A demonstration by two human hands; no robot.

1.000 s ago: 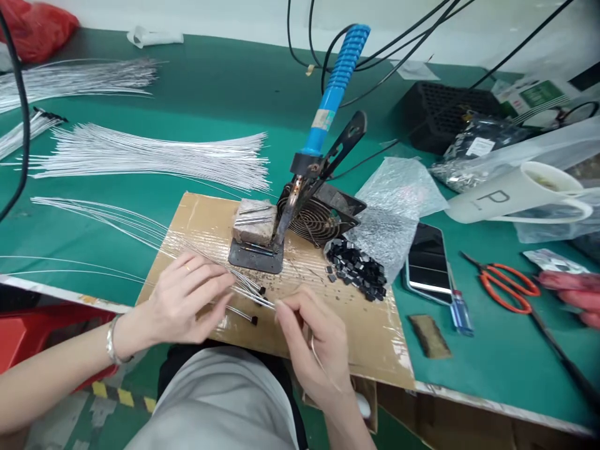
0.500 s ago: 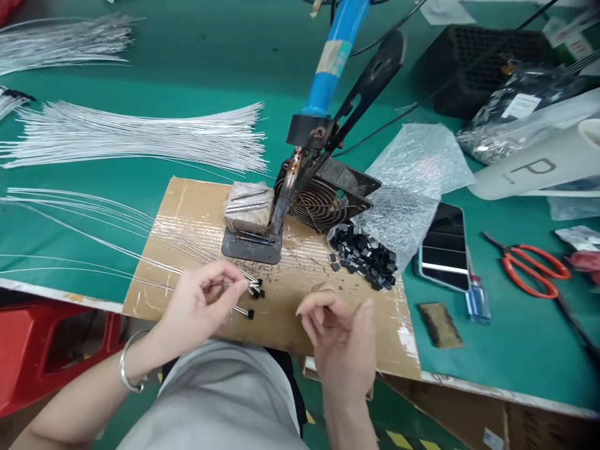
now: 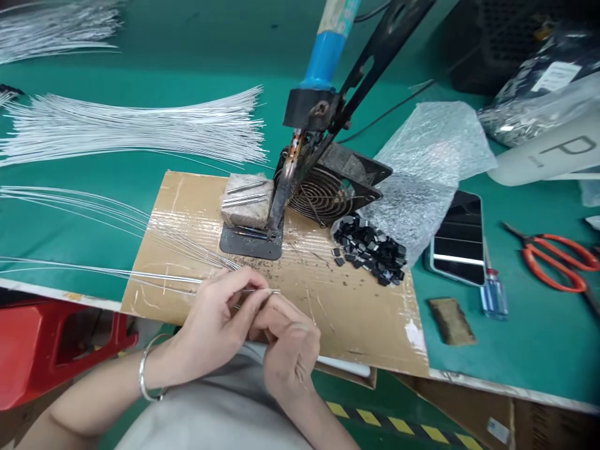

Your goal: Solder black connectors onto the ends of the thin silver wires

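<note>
Pinched between the thumb and fingers of my left hand (image 3: 225, 319) are thin white wires (image 3: 164, 276), running off to the left; a bare end pokes out past the fingertips. My right hand (image 3: 290, 344) is curled closed against the left fingertips at the wire end; what its fingers hold is hidden. More thin wires (image 3: 187, 239) fan across the cardboard (image 3: 365, 331) just behind my left hand, their ends covered by it. A pile of small black square pieces (image 3: 370, 247) lies to the right at the mouth of a bubble-wrap bag (image 3: 422, 169).
Over the cardboard leans a blue-handled soldering iron (image 3: 323, 59) on a stand, beside a sponge block (image 3: 247, 203) and a fan (image 3: 323, 194). A large wire bundle (image 3: 135, 125) lies at back left. Rightward are a phone (image 3: 457, 237), a screwdriver (image 3: 494, 297) and orange scissors (image 3: 557, 259).
My right hand has moved left from apart to meet my left hand, and its fingers have closed. The black-tipped wire ends are now covered by the hands. The view has shifted slightly.
</note>
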